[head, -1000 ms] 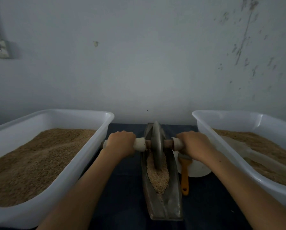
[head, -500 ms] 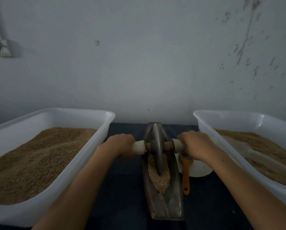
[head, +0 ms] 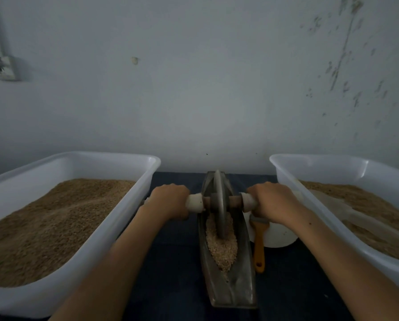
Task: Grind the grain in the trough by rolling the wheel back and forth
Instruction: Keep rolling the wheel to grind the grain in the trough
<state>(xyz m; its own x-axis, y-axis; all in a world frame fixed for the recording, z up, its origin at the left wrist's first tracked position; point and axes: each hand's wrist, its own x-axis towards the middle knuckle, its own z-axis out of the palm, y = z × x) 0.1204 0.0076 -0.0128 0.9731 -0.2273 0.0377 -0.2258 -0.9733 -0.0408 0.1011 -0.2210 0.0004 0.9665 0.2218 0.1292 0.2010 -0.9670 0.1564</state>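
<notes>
A pale scuffed wall [head: 217,89] fills the upper half of the view, and below it a dark counter [head: 170,286] carries 2 white plastic tubs of brown grain: the left tub [head: 82,249] at 9 o'clock and the right tub [head: 332,218] at 3 o'clock, the latter with a pale scoop-like shape lying in its grain. Between them, pointing from 6 toward 12 o'clock, sits the narrow boat-shaped metal trough [head: 228,286], with a white dish [head: 279,237] and an orange-handled brush [head: 259,244] just beside it at about 4 o'clock. The grinding wheel [head: 219,205] stands upright in the far half of the trough, its rim bedded in the grain [head: 221,249] heaped toward the near half. Both forearms reach straight forward, roughly parallel. The left hand [head: 168,202] is wrapped knuckles-up round the left handle [head: 195,203] of the axle, and the right hand [head: 272,202] is wrapped the same way round the right handle [head: 248,202]. To grind well, I judge the 2 hands should press down evenly and keep the axle square across the trough, so the wheel tracks the groove without tipping, and each stroke should run through the whole heap toward 6 o'clock without pushing grain over the trough's lip.
</notes>
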